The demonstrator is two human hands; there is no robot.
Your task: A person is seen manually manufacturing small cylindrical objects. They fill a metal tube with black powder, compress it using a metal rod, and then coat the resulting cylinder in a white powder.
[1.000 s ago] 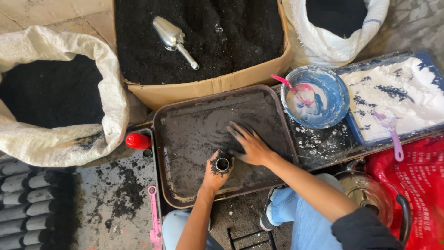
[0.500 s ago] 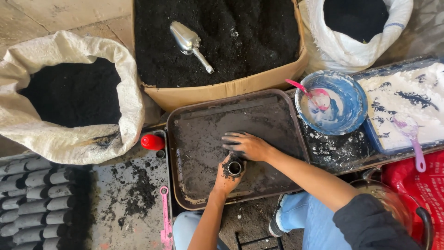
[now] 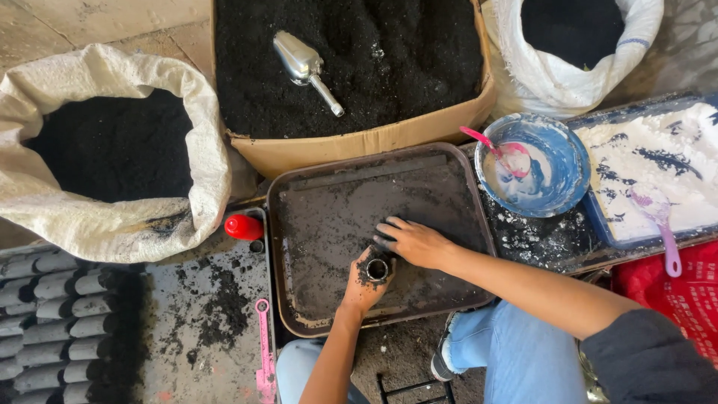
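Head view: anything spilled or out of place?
Yes. Dark powder is scattered on the floor left of the metal tray, outside any container. White powder is spilled on the dark surface below the blue bowl. The left hand holds a small tube; the right hand rests beside it.

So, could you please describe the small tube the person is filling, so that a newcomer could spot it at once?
Start at the dark metal tray below the cardboard box of black powder. Near the tray's front edge, the left hand holds a short dark tube upright, with the right hand beside it. It is the only open-topped tube on the tray; the other tubes lie stacked at far left.
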